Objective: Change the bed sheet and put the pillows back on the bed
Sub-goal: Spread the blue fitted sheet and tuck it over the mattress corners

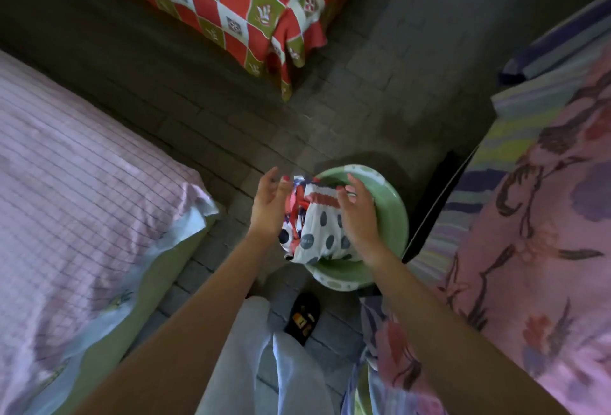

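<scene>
While both hands, left [271, 206] & right [358, 216], hover open-fingered beside the bundled dotted sheet [317, 229] in the green basin [393, 213] on the floor, gripping nothing, the job looks approx. half done: no pillows visible.

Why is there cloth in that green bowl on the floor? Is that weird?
A little. A bunched polka-dot cloth sits in the green basin on the floor, spilling over its near rim, between the left hand and right hand. Nothing looks damaged.

Basin [393, 203] partly hidden by cloth bundle [320, 226], beds cut off
</scene>
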